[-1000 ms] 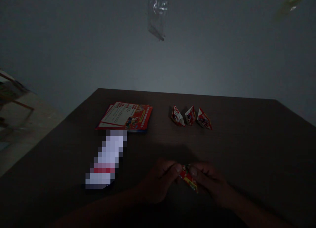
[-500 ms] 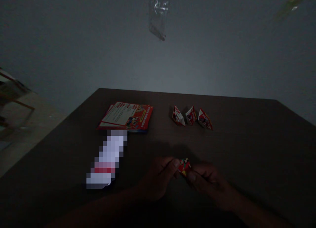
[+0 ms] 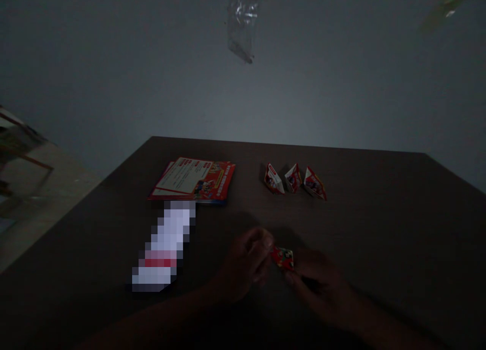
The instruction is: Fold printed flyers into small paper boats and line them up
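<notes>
Dimly lit dark surface [image 3: 383,213] with a stack of red-and-white printed sheets [image 3: 186,180] lying toward its far side; to the right of the stack and nearer the person, a small folded paper piece [image 3: 284,257], red with multicoloured print, is held above the surface; the right hand [image 3: 326,281] grasps its right and lower edge between thumb and fingers; the left hand [image 3: 245,266] has its fingers curled at the left corner of the piece, though whether they pinch it cannot be told; directly right of the stack stand three folded paper shapes [image 3: 292,178] in a row, near one another; just in front of the stack, a bright pixelated object [image 3: 163,244] lies slantwise; above and beyond the stack, a clear plastic bag [image 3: 242,26] hangs against the pale wall [image 3: 341,82].
</notes>
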`<state>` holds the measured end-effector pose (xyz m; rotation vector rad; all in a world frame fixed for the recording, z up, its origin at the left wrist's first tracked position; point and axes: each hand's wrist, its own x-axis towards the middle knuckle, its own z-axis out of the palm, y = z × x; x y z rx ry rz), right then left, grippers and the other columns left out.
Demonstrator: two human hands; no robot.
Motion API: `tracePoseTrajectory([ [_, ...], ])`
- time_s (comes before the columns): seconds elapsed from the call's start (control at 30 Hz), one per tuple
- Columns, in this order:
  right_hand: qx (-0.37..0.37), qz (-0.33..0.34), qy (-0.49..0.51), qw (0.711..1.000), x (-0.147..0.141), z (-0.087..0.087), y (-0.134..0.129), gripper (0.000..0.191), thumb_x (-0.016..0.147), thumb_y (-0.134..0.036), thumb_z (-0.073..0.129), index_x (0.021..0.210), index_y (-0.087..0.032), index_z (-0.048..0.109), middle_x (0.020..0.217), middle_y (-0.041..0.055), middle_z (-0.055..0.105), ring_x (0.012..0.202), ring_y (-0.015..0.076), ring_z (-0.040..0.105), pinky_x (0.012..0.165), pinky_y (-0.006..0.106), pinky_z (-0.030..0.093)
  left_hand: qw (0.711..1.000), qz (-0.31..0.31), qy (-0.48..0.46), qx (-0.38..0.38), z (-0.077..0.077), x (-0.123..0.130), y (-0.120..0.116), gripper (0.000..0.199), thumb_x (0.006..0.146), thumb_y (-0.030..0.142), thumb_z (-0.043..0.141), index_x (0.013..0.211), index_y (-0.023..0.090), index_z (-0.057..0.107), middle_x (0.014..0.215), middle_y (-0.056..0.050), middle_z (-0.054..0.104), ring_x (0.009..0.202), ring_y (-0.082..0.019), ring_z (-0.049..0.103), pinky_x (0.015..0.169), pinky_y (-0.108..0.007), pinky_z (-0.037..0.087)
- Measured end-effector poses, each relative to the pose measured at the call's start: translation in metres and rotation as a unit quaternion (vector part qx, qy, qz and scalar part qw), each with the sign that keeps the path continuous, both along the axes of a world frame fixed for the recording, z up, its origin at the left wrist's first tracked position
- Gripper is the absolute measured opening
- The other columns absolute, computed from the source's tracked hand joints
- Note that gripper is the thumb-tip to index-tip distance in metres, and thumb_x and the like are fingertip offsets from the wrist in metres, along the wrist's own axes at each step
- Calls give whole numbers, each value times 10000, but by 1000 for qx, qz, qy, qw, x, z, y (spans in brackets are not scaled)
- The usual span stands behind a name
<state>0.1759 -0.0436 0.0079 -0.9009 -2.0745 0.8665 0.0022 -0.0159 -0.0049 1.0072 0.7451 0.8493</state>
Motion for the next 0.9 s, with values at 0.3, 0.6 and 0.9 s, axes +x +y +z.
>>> tracePoseTrajectory([
  [0.3,77,-32,-54,995,4,-6,1,141,836,-250,578,716,-176,571,609,21,561,587,135,499,570,267,347,1000,-25,13,2,-1,-4,0,229,861,376,539,835,149,528,522,72,446,390,-31,349,392,-146,327],
  [0.6,-44,-48,-13,998,6,-7,1,296,921,-279,425,658,-170,506,559,-20,421,519,105,419,516,244,309,998,-24,51,34,6,-5,-4,211,820,336,564,895,140,589,709,-2,561,547,-77,474,490,-181,376],
  [0.9,-185,-142,98,967,6,-7,-1,368,907,-401,460,638,-165,545,558,-21,438,510,103,400,465,210,329,998,-19,54,29,9,-4,-5,361,801,326,620,1113,154,562,921,-62,627,726,-139,574,603,-233,462],
])
